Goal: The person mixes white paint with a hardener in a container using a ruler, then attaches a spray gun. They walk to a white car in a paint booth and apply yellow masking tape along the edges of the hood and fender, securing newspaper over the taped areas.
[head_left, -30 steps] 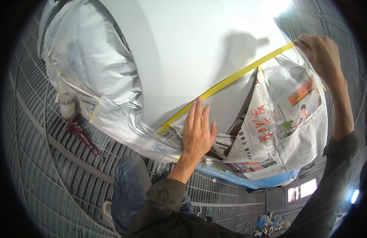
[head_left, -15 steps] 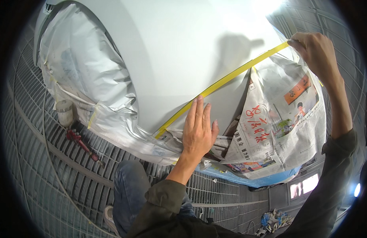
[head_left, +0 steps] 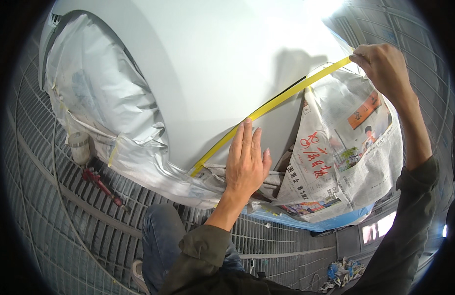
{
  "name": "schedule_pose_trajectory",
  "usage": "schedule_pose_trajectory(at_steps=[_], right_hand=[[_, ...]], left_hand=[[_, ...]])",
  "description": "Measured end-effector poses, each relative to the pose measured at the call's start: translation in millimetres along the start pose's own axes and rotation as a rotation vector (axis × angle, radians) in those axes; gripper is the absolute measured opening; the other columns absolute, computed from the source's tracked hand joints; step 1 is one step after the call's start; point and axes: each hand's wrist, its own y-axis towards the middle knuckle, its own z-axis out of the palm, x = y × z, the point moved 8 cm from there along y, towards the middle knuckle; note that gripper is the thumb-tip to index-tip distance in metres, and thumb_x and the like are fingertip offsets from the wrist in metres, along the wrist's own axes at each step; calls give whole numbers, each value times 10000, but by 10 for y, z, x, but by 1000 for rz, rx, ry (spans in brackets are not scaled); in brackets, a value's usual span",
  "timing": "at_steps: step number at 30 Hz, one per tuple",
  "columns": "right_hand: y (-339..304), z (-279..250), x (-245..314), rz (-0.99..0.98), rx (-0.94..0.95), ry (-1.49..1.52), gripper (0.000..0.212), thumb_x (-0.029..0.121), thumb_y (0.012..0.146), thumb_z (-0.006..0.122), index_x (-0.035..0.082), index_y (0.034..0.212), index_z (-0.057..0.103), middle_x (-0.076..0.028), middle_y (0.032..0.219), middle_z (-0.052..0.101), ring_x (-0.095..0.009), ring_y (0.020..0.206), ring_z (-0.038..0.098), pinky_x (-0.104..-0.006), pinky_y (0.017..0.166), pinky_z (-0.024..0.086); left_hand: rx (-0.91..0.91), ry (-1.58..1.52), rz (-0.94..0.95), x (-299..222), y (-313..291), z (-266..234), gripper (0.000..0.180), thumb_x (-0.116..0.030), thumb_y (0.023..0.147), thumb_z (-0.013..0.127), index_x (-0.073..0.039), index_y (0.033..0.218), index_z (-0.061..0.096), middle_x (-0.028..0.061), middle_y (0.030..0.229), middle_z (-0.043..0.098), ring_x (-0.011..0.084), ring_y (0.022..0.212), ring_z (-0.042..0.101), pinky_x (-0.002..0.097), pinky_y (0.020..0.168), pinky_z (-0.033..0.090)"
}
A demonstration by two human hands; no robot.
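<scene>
A strip of yellow masking tape (head_left: 281, 100) runs aslant along the lower edge of a pale car body panel (head_left: 212, 64). My left hand (head_left: 246, 160) lies with its fingers stretched out, their tips pressing the tape at its middle. At the upper right my right hand (head_left: 382, 66) pinches the far end and holds that stretch taut. Between the two hands, a dark gap shows along the tape's upper edge. Below and right of the strip hangs masking newspaper (head_left: 355, 152). Silvery sheeting (head_left: 109, 93) covers the wheel area at left.
A red spray gun (head_left: 102, 187) with a pale cup (head_left: 79, 147) stands at the left, above the grated floor (head_left: 89, 241). A hose (head_left: 60, 189) curves across the grating. Blue sheeting (head_left: 330, 223) shows under the newspaper; crumpled waste (head_left: 343, 273) lies at the lower right.
My right hand has shifted slightly left and down with the tape end. A dark gap now shows above the strip. My left hand stays at the same spot on the tape.
</scene>
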Motion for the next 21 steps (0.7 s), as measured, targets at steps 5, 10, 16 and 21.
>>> schedule_pose_trajectory(at_steps=[5,10,16,21], right_hand=[[-4,33,-4,26,20,16,189,219,927,704,47,939,781,-124,736,709,-271,608,655,-389,628,520],[-7,53,-11,40,-8,18,181,224,928,697,72,937,796,-114,713,706,-279,621,669,-398,638,531],[15,56,25,33,25,6,188,212,930,718,45,966,795,-109,771,745,-209,586,657,-342,601,525],[-10,106,-17,24,25,-2,193,216,933,717,42,963,795,-106,779,749,-207,587,661,-338,600,527]], left_hand=[[-6,-29,-7,-15,34,11,496,-160,895,644,107,1306,571,277,1545,408,418,1387,438,491,1115,419],[-18,-29,12,-73,76,42,495,-164,896,645,108,1303,575,283,1543,408,414,1395,430,491,1121,414],[-2,-2,23,-123,180,34,496,-175,900,644,113,1298,580,288,1541,407,415,1401,423,488,1125,412],[-3,-26,37,-193,243,94,500,-179,896,650,119,1291,585,291,1539,405,421,1398,422,485,1125,413]])
